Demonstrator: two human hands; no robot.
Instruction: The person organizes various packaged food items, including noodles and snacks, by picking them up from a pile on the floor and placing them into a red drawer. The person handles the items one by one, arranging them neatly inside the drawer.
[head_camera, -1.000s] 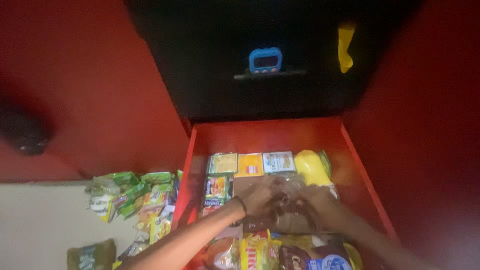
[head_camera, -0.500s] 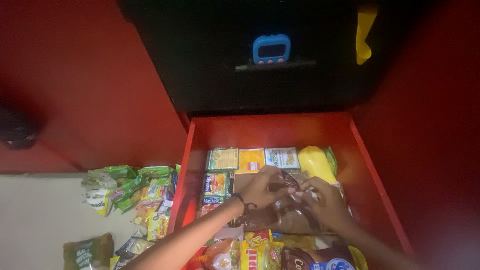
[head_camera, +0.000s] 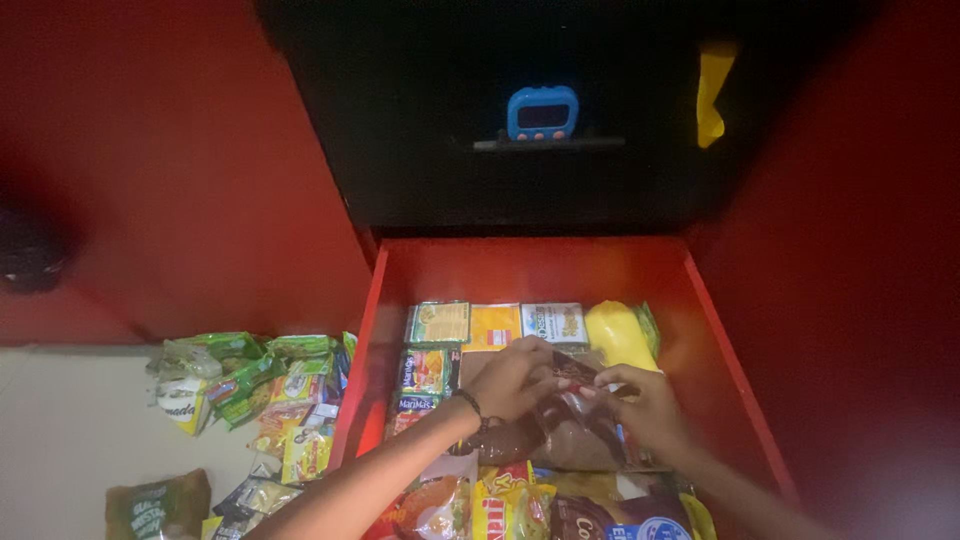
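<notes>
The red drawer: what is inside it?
The red drawer holds sachets, a yellow packet and a clear bag of brown powder that both hands grip. What lies beneath is covered.

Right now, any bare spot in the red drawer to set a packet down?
Bare red drawer floor runs along the back wall, behind the packet row, and a strip lies right of the yellow bag. The front half is crowded: left hand and right hand hold a clear packet over stacked snacks.

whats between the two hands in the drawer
In the head view, a clear bag of brown powder lies between the left hand and right hand; both grip it.
</notes>
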